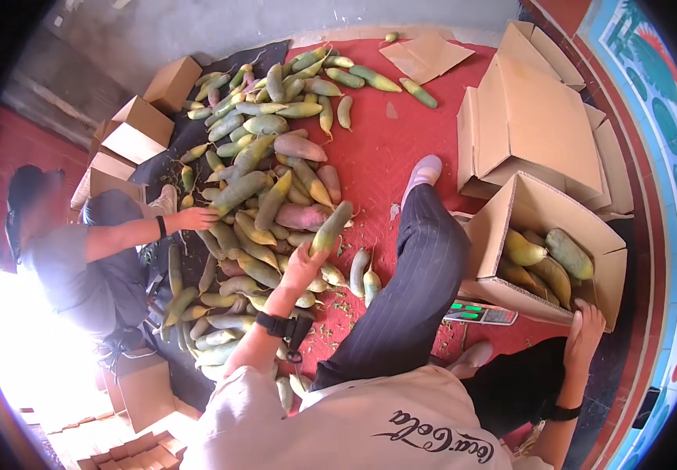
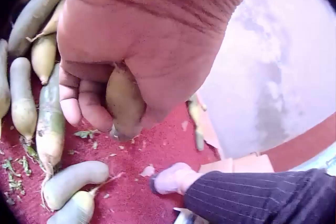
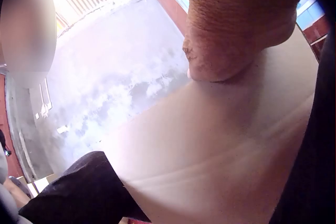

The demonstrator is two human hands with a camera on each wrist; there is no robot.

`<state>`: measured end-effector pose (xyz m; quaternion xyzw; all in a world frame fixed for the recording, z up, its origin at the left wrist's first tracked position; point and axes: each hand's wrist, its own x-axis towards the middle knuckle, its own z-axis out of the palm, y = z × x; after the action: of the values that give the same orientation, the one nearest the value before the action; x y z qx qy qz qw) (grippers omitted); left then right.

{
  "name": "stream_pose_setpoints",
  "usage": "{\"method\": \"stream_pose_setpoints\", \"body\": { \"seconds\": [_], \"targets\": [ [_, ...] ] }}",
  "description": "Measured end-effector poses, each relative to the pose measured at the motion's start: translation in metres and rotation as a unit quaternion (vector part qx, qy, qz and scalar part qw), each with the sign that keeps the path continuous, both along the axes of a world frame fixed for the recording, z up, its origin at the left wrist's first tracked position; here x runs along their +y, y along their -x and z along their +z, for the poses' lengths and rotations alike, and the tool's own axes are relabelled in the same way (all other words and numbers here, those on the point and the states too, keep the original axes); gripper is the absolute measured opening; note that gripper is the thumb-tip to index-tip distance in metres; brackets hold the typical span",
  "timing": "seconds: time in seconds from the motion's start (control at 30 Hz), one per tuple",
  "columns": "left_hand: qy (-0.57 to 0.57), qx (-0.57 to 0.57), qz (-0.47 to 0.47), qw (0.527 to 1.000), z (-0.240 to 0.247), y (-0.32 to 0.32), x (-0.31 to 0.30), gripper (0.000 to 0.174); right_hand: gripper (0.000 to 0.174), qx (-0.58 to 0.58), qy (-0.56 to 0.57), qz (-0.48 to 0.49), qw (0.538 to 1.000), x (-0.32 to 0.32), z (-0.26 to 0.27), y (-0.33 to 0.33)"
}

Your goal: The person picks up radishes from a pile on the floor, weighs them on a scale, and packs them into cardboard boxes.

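Note:
My left hand (image 1: 304, 266) grips a green radish (image 1: 332, 227) by one end, above the edge of the radish heap (image 1: 256, 196). In the left wrist view, fingers and thumb wrap the radish (image 2: 125, 100), and much of it is hidden. At the right, my right hand (image 1: 586, 333) holds the near wall of an open cardboard box (image 1: 483, 243), fingers over the rim. The right wrist view shows that hand (image 3: 236, 40) on the top edge of the box wall (image 3: 210, 145), its fingertips hidden. Several green radishes (image 1: 565, 254) lie inside the box.
A scale with a lit green display (image 1: 471, 313) sits beside the box on red carpet (image 1: 401, 125). Behind stands a larger cardboard box (image 1: 530, 117). At the left another person (image 1: 92, 266) reaches into the heap, with more boxes (image 1: 139, 129) near. My leg (image 1: 424, 274) stretches between heap and box.

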<state>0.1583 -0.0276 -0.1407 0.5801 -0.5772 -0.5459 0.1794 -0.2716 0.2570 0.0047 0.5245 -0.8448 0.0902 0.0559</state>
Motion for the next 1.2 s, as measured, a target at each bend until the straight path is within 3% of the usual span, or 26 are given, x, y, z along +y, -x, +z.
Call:
{"method": "stream_pose_setpoints", "body": {
  "seconds": [0.17,0.23,0.3,0.43,0.5,0.53,0.63,0.7,0.77,0.87,1.1,1.2],
  "targets": [
    [0.013,0.141,-0.065,0.988,0.123,0.032,0.025,0.037,0.030,0.000,0.022,0.009,1.000,-0.008,0.014,-0.020],
    [-0.017,0.166,-0.142,0.976,0.156,0.048,0.042,0.041,0.043,0.026,0.066,0.055,0.996,-0.015,0.025,-0.040],
    [-0.058,0.187,-0.204,0.959,0.171,0.064,0.061,0.042,0.055,-0.012,0.102,0.088,0.991,-0.021,0.040,-0.066],
    [-0.123,0.184,-0.426,0.877,0.175,0.100,0.088,0.045,0.060,-0.009,0.105,0.228,0.968,-0.018,0.054,-0.104],
    [-0.149,0.222,-0.465,0.844,0.177,0.117,0.106,0.046,0.059,-0.043,0.097,0.264,0.959,-0.016,0.053,-0.114],
    [-0.145,0.183,-0.504,0.831,0.180,0.124,0.110,0.046,0.057,-0.083,0.092,0.255,0.959,-0.011,0.046,-0.112],
    [-0.171,0.266,-0.472,0.823,0.165,0.133,0.118,0.045,0.054,-0.131,0.085,0.199,0.968,0.013,0.038,-0.105],
    [-0.122,0.270,-0.429,0.853,0.161,0.132,0.115,0.044,0.052,-0.143,0.082,0.149,0.975,0.026,0.037,-0.096],
    [-0.082,0.261,-0.394,0.877,0.153,0.125,0.107,0.041,0.049,-0.076,0.118,0.076,0.987,0.041,0.040,-0.081],
    [-0.082,0.246,-0.332,0.907,0.144,0.117,0.100,0.035,0.043,-0.058,0.135,-0.037,0.989,0.071,0.040,-0.053],
    [-0.101,0.231,-0.282,0.926,0.129,0.112,0.100,0.032,0.034,-0.122,0.289,-0.211,0.926,0.133,0.025,-0.010],
    [-0.085,0.175,-0.307,0.932,0.132,0.116,0.097,0.038,0.035,-0.105,0.285,-0.217,0.928,0.138,0.029,-0.009]
  ]
}}
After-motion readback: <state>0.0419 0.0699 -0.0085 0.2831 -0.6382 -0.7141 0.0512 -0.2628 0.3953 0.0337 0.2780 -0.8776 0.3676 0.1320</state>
